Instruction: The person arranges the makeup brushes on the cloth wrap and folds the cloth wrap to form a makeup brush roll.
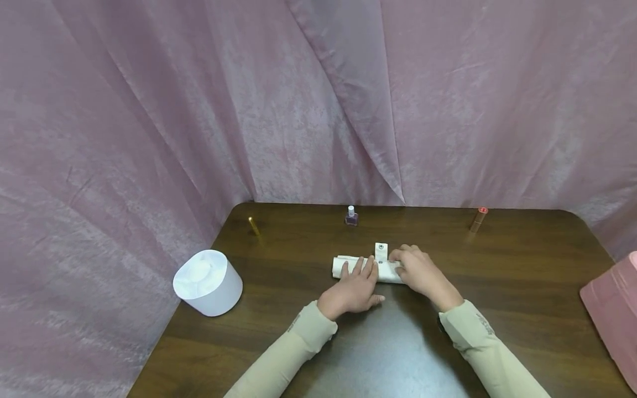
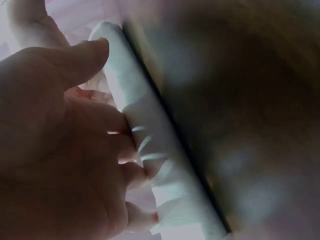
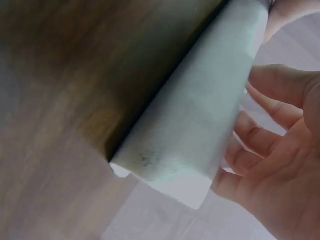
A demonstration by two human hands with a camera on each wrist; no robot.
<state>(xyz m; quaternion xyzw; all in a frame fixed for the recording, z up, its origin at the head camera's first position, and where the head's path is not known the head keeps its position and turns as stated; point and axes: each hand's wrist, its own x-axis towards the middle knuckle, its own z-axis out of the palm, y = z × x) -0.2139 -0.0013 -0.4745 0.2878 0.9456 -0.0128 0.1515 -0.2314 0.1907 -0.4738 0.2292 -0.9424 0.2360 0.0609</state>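
A white rolled-up fabric case (image 1: 340,267) lies crosswise on the table. Its tab with a metal snap (image 1: 381,251) sticks out from the far side. My left hand (image 1: 355,288) rests on the left half of the roll, its fingers spread and fairly straight. On the right part, close to the tab, my right hand (image 1: 419,271) touches the roll with bent fingers. In the right wrist view the thumb (image 3: 280,82) and fingers meet the long side of the case (image 3: 200,115), spread along it. The left wrist view has fingers (image 2: 132,175) pressed against the fabric.
A white oval bin (image 1: 214,287) stands at the table's left edge. Along the back are a gold tube (image 1: 254,226), a nail polish bottle (image 1: 351,217) and a lipstick-like tube (image 1: 478,220). Something pink (image 1: 614,315) sits at the right edge. Pink curtains (image 1: 318,99) hang behind.
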